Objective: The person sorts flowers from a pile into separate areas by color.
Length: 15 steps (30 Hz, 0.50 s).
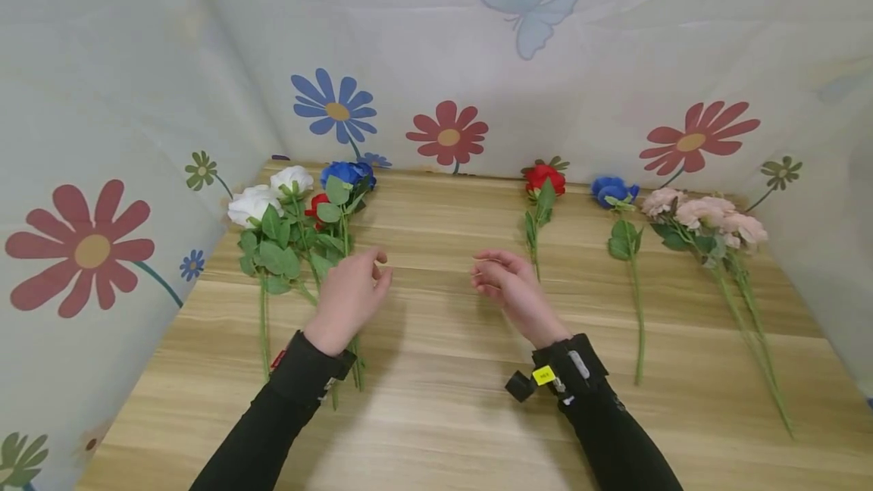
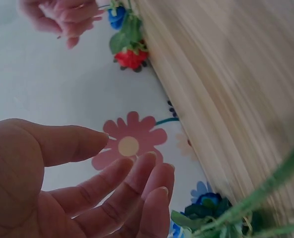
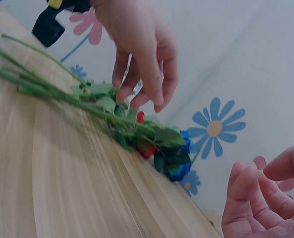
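My left hand (image 1: 350, 298) hovers above the table just right of a bunch of roses, its fingers loosely bent and holding nothing. That bunch has white roses (image 1: 251, 205), blue roses (image 1: 346, 173) and a red bloom (image 1: 317, 208) partly behind leaves. Across from it, my right hand (image 1: 514, 290) is also in the air, fingers relaxed and nothing in them. Just beyond the right hand lies a single red rose (image 1: 546, 179), its lower stem hidden by the hand. In the left wrist view, the thumb and fingers of the left hand (image 2: 97, 193) stand apart.
Right of the red rose lies a single blue rose (image 1: 611, 192). Pale pink flowers (image 1: 705, 214) with long stems lie at the table's right side. The wooden table (image 1: 436, 415) meets a white cloth backdrop (image 1: 423, 29) printed with flowers and a butterfly.
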Available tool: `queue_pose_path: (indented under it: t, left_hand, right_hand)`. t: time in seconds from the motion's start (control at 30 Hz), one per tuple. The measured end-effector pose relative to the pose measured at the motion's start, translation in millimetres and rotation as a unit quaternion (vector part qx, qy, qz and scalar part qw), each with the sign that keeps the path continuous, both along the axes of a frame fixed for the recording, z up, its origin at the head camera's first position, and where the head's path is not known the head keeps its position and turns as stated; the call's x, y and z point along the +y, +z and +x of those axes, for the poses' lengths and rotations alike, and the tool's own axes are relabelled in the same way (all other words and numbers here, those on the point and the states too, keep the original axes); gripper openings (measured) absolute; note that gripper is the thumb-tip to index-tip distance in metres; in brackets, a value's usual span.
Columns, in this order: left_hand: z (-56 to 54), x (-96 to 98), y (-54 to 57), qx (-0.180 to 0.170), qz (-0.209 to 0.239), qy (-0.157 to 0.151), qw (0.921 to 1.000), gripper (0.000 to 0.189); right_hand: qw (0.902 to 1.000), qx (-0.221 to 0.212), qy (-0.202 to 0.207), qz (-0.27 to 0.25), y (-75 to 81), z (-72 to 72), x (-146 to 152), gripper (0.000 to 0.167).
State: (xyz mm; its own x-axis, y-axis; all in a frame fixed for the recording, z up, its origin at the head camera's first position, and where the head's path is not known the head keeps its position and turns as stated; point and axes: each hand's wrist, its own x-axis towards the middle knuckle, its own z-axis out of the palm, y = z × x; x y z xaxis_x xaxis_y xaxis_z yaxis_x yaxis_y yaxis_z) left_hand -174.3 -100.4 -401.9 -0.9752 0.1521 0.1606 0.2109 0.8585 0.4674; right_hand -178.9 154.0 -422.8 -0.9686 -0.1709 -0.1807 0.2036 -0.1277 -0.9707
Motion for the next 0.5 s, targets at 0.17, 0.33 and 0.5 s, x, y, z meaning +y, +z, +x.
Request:
queue_pose_path:
  t: [0.17, 0.33, 0.5]
  left_hand:
    - [6.8, -16.7, -5.0, -0.016, -0.026, 0.022, 0.9993, 0.032]
    - [11.6, -27.7, -8.1, -0.023, -0.052, 0.039, 0.9976, 0.029]
    - [12.5, -33.0, -14.4, -0.028, -0.087, 0.044, 0.9949, 0.027]
  right_hand:
    - [0.9995, -0.022, 0.013, -0.017, 0.0, -0.7, -18, 0.019]
    - [0.9985, -0.034, 0.029, -0.030, -5.1, -0.3, -35, 0.024]
    - [0.9974, -0.042, 0.042, -0.043, -7.5, 1.5, -48, 0.025]
